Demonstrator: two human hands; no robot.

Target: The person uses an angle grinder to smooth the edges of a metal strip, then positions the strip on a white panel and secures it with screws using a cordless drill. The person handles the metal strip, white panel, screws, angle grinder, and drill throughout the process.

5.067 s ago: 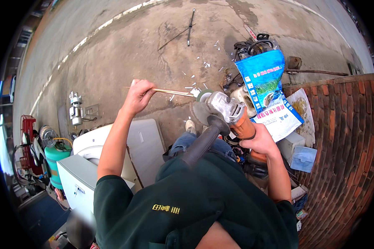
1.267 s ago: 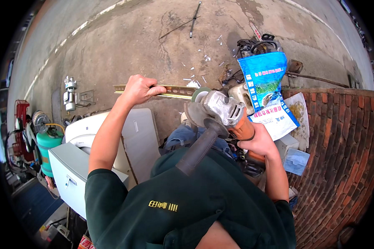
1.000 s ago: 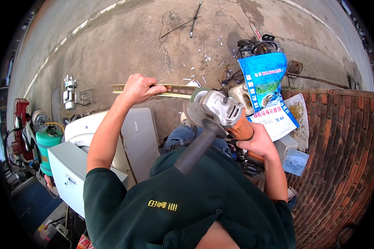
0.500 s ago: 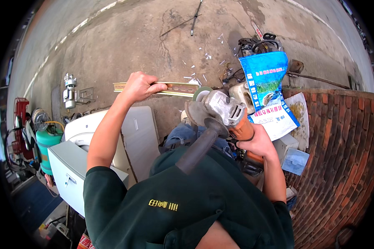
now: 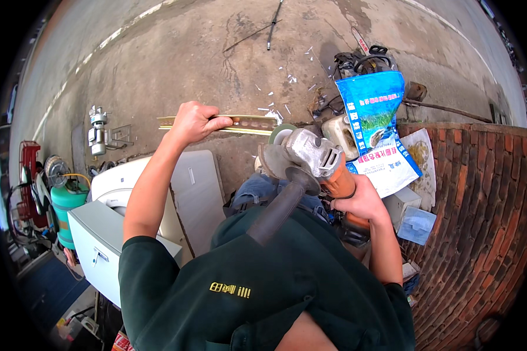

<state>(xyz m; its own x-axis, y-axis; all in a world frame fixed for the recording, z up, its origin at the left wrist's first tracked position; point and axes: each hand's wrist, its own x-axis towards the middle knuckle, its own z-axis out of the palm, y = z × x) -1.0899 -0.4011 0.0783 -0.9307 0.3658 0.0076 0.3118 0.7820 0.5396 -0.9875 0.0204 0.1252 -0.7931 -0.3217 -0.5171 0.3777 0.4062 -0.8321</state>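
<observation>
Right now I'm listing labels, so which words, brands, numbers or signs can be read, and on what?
I'll place the lettering without copying it.
Dark green shirt: yellow characters on the chest.
Blue-and-white sack: large red and white characters; the smaller lines are too small to read.
Chainsaw bar: red marking, too small to read.
Angle grinder, slotted metal rail: none readable.
</observation>
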